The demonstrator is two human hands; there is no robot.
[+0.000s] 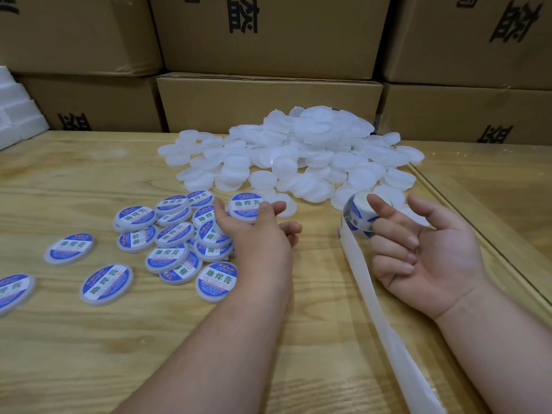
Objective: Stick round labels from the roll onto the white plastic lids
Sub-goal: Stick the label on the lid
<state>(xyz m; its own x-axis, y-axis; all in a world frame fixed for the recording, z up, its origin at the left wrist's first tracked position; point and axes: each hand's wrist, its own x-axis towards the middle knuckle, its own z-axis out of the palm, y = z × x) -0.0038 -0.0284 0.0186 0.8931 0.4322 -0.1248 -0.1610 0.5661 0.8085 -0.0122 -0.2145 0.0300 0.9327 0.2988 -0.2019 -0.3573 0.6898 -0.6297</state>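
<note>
My left hand (257,231) grips a labelled lid (245,205) between thumb and fingers, just above the cluster of labelled lids (174,234) at centre left. These lids carry round blue-and-white labels. My right hand (418,246) lies palm up and holds the label roll (357,216), with the index finger through its core. Empty backing strip (376,309) trails from the roll toward the near right edge. A big heap of plain white lids (298,156) lies behind both hands.
Stacked cardboard boxes (268,103) wall off the back of the wooden table (89,354). White foam blocks (15,115) sit at the far left. A seam and raised edge (478,234) run along the table's right side. Stray labelled lids (70,249) lie at the left.
</note>
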